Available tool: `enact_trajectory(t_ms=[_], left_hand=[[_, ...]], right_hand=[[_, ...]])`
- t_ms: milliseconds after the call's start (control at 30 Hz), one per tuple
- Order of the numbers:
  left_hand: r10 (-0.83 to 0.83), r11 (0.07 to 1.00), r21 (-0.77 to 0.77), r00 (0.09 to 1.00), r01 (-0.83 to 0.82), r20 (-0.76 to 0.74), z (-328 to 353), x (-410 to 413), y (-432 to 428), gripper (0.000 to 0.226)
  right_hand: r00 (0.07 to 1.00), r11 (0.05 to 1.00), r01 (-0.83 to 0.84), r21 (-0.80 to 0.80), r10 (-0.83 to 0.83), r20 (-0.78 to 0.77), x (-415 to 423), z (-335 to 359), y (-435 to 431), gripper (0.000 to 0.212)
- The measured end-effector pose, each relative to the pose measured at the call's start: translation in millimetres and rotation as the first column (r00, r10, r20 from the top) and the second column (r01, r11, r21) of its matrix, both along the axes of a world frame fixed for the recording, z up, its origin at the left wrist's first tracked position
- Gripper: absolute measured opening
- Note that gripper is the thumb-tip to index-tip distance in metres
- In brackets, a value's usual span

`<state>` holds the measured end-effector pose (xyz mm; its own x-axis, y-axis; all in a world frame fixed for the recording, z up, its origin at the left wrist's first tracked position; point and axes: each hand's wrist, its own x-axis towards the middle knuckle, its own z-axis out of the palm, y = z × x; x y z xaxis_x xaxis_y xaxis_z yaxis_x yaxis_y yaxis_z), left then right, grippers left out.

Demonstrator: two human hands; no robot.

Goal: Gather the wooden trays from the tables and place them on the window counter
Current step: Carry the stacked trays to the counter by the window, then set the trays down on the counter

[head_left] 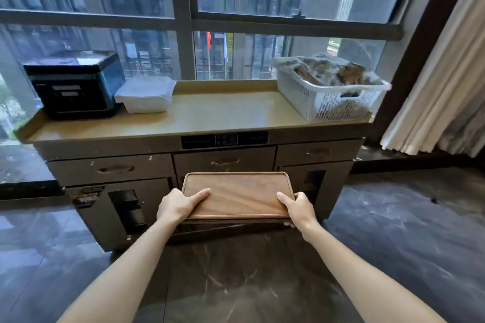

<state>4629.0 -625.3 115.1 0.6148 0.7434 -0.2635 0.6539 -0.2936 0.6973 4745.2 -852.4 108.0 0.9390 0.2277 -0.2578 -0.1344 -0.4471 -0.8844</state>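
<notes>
The left hand [176,205] and right hand [299,208] each close around a short end of the stacked wooden trays [237,195], keeping them level, carried low before the tabletop [223,113] whose middle offers bare room.

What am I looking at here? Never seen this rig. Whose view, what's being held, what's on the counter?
No robot: one wide-angle camera on a person's head, looking forward and down. The left hand and right hand grip the wooden tray by its two ends, level, in front of the window counter; there seems to be a second tray underneath. On the counter: a black appliance at left, a white folded stack beside it, and a white basket of cloths at right. The middle is bare.
</notes>
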Motion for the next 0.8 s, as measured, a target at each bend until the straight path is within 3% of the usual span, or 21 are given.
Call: enact_trajectory(t_ms=[233, 533, 800], left_hand=[[0.054, 0.998, 0.021, 0.998, -0.054, 0.014, 18.8, 137.5, 71.5, 0.077], [0.12, 0.99, 0.078, 0.992, -0.118, -0.029, 9.5, 298.8, 164.7, 0.063], [0.185, 0.98, 0.087, 0.981, -0.181, -0.049, 15.5, 419.3, 255.6, 0.08]], right_hand=[[0.997, 0.997, -0.073, 0.012, 0.073, 0.004, 154.8, 17.3, 76.4, 0.052], [0.978, 0.978, -0.208, 0.018, 0.208, -0.008, 347.7, 5.4, 189.3, 0.048], [0.965, 0.965, -0.263, -0.017, 0.263, -0.014, 477.2, 15.6, 282.1, 0.034]])
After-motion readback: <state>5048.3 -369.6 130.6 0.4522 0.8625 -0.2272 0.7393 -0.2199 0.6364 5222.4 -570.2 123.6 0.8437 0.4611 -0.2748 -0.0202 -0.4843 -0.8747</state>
